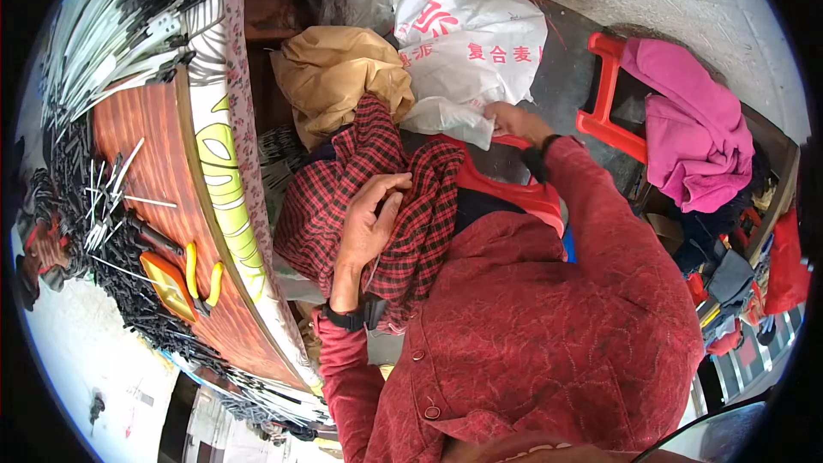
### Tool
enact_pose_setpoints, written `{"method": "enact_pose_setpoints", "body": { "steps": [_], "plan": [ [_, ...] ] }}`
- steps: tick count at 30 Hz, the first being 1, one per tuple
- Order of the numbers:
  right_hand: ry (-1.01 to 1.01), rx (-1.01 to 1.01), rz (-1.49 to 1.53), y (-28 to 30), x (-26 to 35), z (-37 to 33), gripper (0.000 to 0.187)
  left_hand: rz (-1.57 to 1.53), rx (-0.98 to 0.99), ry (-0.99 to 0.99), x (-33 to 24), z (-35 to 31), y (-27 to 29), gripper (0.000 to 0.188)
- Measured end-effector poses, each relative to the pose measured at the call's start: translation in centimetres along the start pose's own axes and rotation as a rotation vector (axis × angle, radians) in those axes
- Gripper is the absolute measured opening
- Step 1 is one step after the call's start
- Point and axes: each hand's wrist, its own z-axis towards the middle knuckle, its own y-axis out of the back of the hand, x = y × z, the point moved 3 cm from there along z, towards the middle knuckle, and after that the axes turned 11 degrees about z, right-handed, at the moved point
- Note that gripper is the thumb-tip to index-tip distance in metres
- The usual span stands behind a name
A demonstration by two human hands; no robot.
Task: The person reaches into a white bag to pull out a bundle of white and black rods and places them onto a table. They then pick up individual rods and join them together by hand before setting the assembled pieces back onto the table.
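Red-and-black plaid cloth [360, 197] lies bunched across the person's lap at the centre of the view, and the left hand [370, 221] rests on it, fingers curled inward with the thumb side up; it seems to pinch a fold of the cloth, though the grip itself is hidden behind the fingers. The right hand [512, 120] reaches out toward one o'clock, closed loosely on the lower edge of a white plastic sack [467, 47] with red printing, at the spot where a smaller white bag [446, 120] hangs from it. A tan bag [339, 73] sits at eleven o'clock, touching the plaid cloth's upper end.

Judging by how things lie, the work looks to be at an early point: the sack is gripped only at its edge, its mouth does not show as open, and the plaid cloth remains wholly on the lap, not inside anything.

At nine o'clock a wooden table [150, 154] carries heaps of black and white cable ties [103, 34] and yellow-handled pliers [204, 279], untouched. A pink garment [694, 133] drapes over a red plastic stool [609, 94] at two o'clock.
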Motion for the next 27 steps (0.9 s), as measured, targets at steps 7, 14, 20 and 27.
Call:
{"method": "enact_pose_setpoints", "body": {
  "steps": [7,14,20,27],
  "plan": [
    [0.345,0.105,0.375,-0.9,9.1,-18.4,0.014,-0.247,0.053,0.123,0.2,4.3,0.2,0.053],
    [0.596,0.513,0.303,-6.2,8.5,-26.7,0.014,0.161,-0.274,0.144,4.0,8.3,-0.3,0.056],
    [1.033,0.512,-0.205,-8.1,9.9,-31.2,0.013,0.172,-0.241,-0.033,8.0,10.6,-0.3,0.052],
    [0.563,0.490,0.139,-11.2,11.0,-31.1,0.025,-1.107,-0.434,-0.068,2.4,8.9,3.7,0.031]
  ]
}}
